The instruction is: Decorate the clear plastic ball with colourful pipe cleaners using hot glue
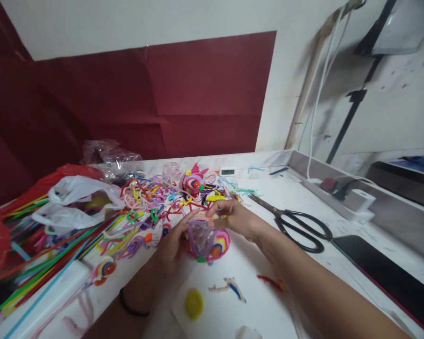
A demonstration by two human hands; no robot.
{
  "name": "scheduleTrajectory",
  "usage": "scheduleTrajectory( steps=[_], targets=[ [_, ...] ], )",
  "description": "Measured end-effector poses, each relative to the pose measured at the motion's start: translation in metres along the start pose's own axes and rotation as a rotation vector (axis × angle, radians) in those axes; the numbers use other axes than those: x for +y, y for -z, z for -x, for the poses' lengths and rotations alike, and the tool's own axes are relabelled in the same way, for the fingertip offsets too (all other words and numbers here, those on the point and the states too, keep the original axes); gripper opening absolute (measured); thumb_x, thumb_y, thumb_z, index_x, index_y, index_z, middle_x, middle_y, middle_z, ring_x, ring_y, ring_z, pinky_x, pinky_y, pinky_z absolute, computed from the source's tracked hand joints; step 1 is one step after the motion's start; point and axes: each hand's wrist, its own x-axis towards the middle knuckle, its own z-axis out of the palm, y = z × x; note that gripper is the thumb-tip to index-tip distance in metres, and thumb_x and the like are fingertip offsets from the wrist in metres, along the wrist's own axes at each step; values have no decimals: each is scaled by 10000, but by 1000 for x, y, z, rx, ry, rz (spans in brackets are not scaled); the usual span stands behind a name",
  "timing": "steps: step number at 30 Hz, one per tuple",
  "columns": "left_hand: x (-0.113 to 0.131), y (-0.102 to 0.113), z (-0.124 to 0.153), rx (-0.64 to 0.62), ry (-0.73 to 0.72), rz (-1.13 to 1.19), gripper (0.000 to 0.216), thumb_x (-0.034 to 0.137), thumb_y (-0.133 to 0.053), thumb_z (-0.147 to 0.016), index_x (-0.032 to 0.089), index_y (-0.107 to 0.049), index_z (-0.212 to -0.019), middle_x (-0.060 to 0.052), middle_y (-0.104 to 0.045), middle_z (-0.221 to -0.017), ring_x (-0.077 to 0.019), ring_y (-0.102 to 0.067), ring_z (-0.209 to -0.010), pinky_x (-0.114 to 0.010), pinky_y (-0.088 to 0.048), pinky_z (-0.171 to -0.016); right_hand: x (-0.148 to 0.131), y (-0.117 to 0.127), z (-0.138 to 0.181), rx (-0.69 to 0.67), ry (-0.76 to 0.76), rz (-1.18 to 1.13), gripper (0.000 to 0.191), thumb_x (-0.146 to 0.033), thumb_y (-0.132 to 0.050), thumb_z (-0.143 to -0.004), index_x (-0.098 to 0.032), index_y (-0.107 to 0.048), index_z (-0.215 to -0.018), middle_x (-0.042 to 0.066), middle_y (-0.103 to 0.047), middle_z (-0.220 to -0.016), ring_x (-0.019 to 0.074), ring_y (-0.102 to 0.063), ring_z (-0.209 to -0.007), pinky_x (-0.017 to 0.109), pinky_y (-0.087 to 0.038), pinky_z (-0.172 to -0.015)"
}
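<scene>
Between my two hands is a clear plastic shell [200, 239], edged in purple and covered at its sides with coloured pipe-cleaner coils. My left hand [173, 242] grips its left side, fingers bent over the top edge. On the right, my right hand [233, 217] has thumb and fingers pinched at the upper rim; whether they hold a small piece there I cannot tell. A rainbow coil with an orange centre [217, 248] shows on the shell's right side. Behind it stands a similar decorated ball [194, 181] with pink spikes.
Loose pipe-cleaner pieces [144, 193] pile up at back left, beside a white plastic bag [76, 202] and long coloured stems [67, 249]. Black-handled scissors [293, 226] and a dark phone [385, 273] lie right. A yellow disc [194, 303] lies in front. A small digital clock [227, 172] stands behind.
</scene>
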Motion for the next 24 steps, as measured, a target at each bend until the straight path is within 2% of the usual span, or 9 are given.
scheduleTrajectory(
  steps=[3,5,7,12,14,18,24],
  targets=[
    [1,0,1,-6,-1,-18,571,220,-558,-821,236,-542,-1391,-42,-754,-959,-156,-669,-674,-239,-523,-638,-2,-1,2,-1,1,5,467,-432,-920,-437,-172,-665,-729,-49,-568,-644,126,-520,-614,282,-407,-629],
    [1,-1,1,6,4,-29,584,225,-560,-816,227,-535,-1399,-39,-759,-896,-149,-645,-603,-238,-508,-597,-3,-2,3,4,10,10,464,-433,-921,-438,-172,-663,-722,-40,-587,-669,131,-529,-637,284,-415,-645],
    [1,-1,1,7,-4,-25,597,225,-557,-808,211,-530,-1405,-46,-766,-887,-154,-645,-596,-247,-507,-600,-4,-2,5,13,25,16,457,-433,-923,-437,-174,-655,-700,-33,-601,-697,134,-534,-665,283,-420,-663],
    [1,0,2,-17,-35,25,580,219,-568,-821,218,-535,-1400,-65,-734,-1172,-207,-706,-904,-291,-529,-803,-4,-3,6,17,42,37,474,-458,-919,-440,-168,-666,-715,-33,-590,-684,136,-520,-663,284,-415,-655],
    [1,-1,3,-3,-30,31,585,207,-584,-820,210,-532,-1403,-69,-741,-1159,-216,-707,-936,-300,-528,-828,-4,-3,6,20,51,47,472,-457,-920,-443,-165,-676,-722,-33,-585,-684,137,-515,-671,283,-413,-659],
    [3,-4,6,11,-28,27,588,215,-590,-820,192,-530,-1405,-77,-769,-1065,-219,-719,-852,-297,-540,-754,-4,-3,7,10,59,55,452,-458,-918,-461,-172,-682,-720,-24,-599,-703,144,-528,-685,291,-427,-672],
    [4,-7,7,50,-29,22,597,255,-615,-804,201,-543,-1394,-71,-762,-1101,-230,-717,-943,-287,-549,-767,-3,-4,6,6,69,63,430,-451,-911,-487,-178,-682,-727,-26,-590,-711,147,-527,-699,290,-428,-682]
  ],
)
